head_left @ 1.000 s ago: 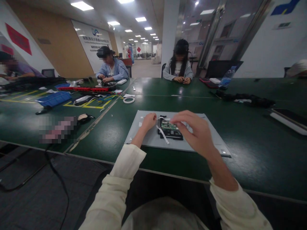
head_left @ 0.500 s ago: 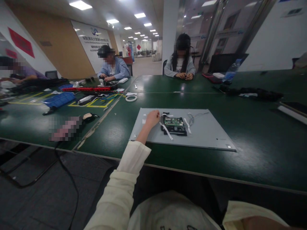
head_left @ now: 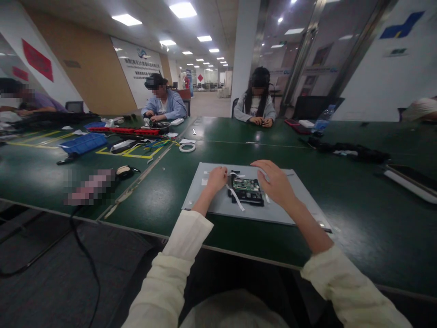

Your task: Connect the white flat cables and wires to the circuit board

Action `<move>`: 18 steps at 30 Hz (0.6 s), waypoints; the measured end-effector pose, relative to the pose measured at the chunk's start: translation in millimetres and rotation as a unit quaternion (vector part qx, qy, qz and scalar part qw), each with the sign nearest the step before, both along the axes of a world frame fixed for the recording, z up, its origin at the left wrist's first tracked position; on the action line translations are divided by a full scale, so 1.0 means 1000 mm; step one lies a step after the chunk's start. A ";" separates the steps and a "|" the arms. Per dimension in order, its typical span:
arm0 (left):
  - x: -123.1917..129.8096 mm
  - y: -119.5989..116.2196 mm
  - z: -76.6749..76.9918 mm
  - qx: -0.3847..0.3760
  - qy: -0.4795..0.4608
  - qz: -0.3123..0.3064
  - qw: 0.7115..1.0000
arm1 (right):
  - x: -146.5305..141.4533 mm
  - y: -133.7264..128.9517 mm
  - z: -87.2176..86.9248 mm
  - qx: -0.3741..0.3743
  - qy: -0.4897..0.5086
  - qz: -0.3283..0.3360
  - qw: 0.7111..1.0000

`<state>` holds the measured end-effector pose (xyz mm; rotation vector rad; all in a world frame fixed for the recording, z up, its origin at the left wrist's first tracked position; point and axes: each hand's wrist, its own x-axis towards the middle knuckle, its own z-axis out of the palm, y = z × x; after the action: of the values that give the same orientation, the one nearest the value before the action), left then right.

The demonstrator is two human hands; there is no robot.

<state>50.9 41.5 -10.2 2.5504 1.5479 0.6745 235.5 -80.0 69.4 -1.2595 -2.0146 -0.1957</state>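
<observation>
A grey flat panel (head_left: 205, 200) lies on the green table, bearing a black frame with a green circuit board (head_left: 246, 184) in it. White flat strips (head_left: 235, 196) stick out from around the board. My left hand (head_left: 217, 180) is at the board's left side, fingers pinched together by the end of a white strip. What sits between those fingertips is too small to make out. Over the right part of the panel, beside the board, my right hand (head_left: 276, 182) is open, thumb and fingers apart; it hides the grey wires there.
On the left are a blue tray (head_left: 83, 144), a roll of white tape (head_left: 187, 147) and a blurred-out pink item (head_left: 90, 187) with a cable. A small wrench (head_left: 194, 131) lies farther back. To the right is a dark flat device (head_left: 413, 182). Two people sit across the table.
My right hand has come in from the lower right to the board's right side. My left hand stays pinched at the board's left side. The camera view has tilted up slightly.
</observation>
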 end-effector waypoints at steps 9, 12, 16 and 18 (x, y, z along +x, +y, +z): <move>0.000 0.002 -0.011 -0.008 -0.010 0.037 0.999 | 0.049 0.068 -0.093 -0.251 -0.080 -0.111 0.958; 0.004 0.001 -0.007 -0.015 -0.001 0.051 0.999 | 0.045 0.065 -0.087 -0.224 -0.065 -0.116 0.966; 0.013 0.005 0.038 0.008 0.001 0.067 0.998 | 0.031 0.045 -0.043 -0.126 0.020 -0.063 0.990; 0.005 -0.019 0.042 0.063 -0.041 0.043 0.996 | 0.024 0.013 -0.015 -0.063 0.127 -0.007 0.990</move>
<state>55.7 22.1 32.1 2.5190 1.6464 0.9039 259.5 -66.7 54.7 -1.3055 -1.8217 0.0849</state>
